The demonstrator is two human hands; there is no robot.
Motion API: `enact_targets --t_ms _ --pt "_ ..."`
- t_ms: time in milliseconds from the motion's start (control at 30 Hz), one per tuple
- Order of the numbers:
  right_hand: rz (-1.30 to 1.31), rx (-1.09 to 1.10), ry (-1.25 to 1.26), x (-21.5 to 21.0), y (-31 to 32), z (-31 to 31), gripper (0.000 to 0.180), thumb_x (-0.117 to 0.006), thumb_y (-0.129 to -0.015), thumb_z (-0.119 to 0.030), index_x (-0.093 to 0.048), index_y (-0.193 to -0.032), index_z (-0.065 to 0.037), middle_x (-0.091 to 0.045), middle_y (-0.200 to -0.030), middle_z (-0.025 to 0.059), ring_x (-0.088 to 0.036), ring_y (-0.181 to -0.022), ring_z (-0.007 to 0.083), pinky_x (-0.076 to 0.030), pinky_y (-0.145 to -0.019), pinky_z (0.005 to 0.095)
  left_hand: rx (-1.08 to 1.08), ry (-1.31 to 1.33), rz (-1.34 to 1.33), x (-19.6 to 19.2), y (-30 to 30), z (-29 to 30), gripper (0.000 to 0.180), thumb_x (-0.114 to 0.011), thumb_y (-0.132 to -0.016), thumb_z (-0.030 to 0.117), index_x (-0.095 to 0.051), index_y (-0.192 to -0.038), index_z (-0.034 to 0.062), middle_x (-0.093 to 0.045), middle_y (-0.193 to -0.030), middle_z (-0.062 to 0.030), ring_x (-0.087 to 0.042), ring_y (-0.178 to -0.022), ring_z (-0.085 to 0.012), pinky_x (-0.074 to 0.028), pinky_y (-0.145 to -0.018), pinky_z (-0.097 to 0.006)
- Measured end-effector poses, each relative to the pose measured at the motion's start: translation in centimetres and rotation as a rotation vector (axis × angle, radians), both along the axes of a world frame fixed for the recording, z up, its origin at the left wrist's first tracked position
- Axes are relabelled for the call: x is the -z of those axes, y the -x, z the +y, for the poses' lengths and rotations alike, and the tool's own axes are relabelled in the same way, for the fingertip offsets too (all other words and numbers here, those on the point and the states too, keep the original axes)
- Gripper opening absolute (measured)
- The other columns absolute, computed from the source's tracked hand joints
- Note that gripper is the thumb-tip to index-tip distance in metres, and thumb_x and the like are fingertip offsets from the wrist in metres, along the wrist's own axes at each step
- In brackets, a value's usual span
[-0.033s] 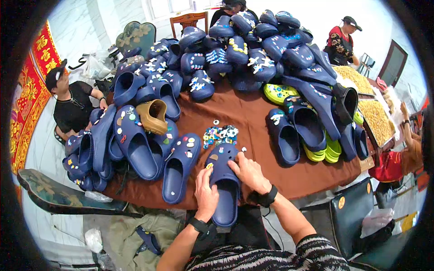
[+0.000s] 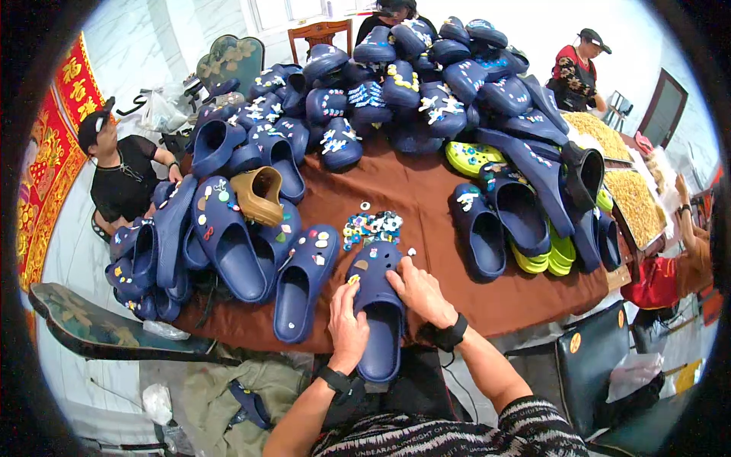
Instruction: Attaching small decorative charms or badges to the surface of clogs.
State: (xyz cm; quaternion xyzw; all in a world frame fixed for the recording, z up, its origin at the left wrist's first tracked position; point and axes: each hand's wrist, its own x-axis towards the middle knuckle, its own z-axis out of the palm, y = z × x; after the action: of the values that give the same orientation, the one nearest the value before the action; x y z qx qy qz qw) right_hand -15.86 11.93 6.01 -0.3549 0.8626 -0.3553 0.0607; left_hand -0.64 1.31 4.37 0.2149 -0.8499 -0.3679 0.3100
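Observation:
A navy clog (image 2: 378,320) lies in front of me at the table's near edge, its toe pointing away and its heel toward my body. My left hand (image 2: 349,327) grips its left side, fingertips beside a small yellow charm on the upper. On the right side, my right hand (image 2: 422,295) holds the clog with the thumb on the perforated upper; its other fingers are partly hidden. A few charms sit in the upper's holes. Just beyond the toe lies a small pile of colourful shoe charms (image 2: 373,228). A decorated navy clog (image 2: 304,282) rests to the left.
A big heap of navy clogs (image 2: 426,84) covers the far side of the brown-covered table (image 2: 411,186). More clogs flank me, including a tan clog (image 2: 257,196) and a lime-green clog (image 2: 474,158). Several people are around the table. A dark chair (image 2: 586,358) stands at right.

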Motion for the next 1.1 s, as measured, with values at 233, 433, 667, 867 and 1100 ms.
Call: enact_targets --t_ms 233,433,667,867,1100 --pt "0.018 -0.041 0.201 0.6 -0.7 0.2 0.015 -0.051 -0.101 -0.017 -0.049 -0.11 -0.005 -0.066 -0.079 0.0303 -0.063 -0.075 0.051 -0.047 -0.066 0.0623 -0.004 0.051 -0.007 1.0 -0.2 -0.3 0.063 -0.06 -0.076 -0.009 -0.052 -0.136 0.0068 -0.051 -0.137 -0.0172 -0.047 -0.13 -0.0384 -0.039 -0.11 -0.046" --pt "0.025 -0.027 0.067 0.3 -1.3 0.2 0.02 -0.053 -0.101 -0.024 -0.05 -0.109 -0.005 -0.067 -0.079 0.0281 -0.064 -0.075 0.0501 -0.048 -0.067 0.0613 -0.014 0.031 0.003 1.1 -0.6 -0.1 0.061 -0.062 -0.076 -0.008 -0.053 -0.135 0.0076 -0.05 -0.138 -0.0164 -0.047 -0.13 -0.0381 -0.04 -0.11 -0.045" --pt "-0.222 -0.062 0.277 0.5 -0.2 0.2 0.03 -0.058 -0.099 -0.031 -0.051 -0.103 -0.002 -0.065 -0.094 0.0254 -0.063 -0.091 0.045 -0.049 -0.077 0.0509 -0.011 0.082 0.049 1.2 0.1 -0.9 0.06 -0.059 -0.077 -0.009 -0.053 -0.134 0.0049 -0.051 -0.136 -0.0188 -0.047 -0.129 -0.0404 -0.038 -0.111 -0.045" --pt "-0.062 0.01 0.333 2.3 -0.4 0.0 0.014 -0.051 -0.102 -0.019 -0.051 -0.105 -0.005 -0.065 -0.08 0.0287 -0.062 -0.077 0.0514 -0.044 -0.067 0.0605 -0.005 0.064 0.005 1.6 0.7 -0.7 0.062 -0.059 -0.076 -0.01 -0.052 -0.135 0.0043 -0.051 -0.135 -0.0197 -0.046 -0.129 -0.04 -0.037 -0.111 -0.047" --pt "-0.086 -0.018 0.209 1.0 -0.6 0.0 0.023 -0.05 -0.103 -0.027 -0.054 -0.101 -0.005 -0.066 -0.081 0.0279 -0.063 -0.08 0.0493 -0.046 -0.069 0.0595 -0.009 0.063 0.005 1.7 -0.3 -0.8 0.061 -0.059 -0.076 -0.01 -0.052 -0.135 0.0044 -0.051 -0.136 -0.0197 -0.047 -0.129 -0.0401 -0.038 -0.111 -0.047"
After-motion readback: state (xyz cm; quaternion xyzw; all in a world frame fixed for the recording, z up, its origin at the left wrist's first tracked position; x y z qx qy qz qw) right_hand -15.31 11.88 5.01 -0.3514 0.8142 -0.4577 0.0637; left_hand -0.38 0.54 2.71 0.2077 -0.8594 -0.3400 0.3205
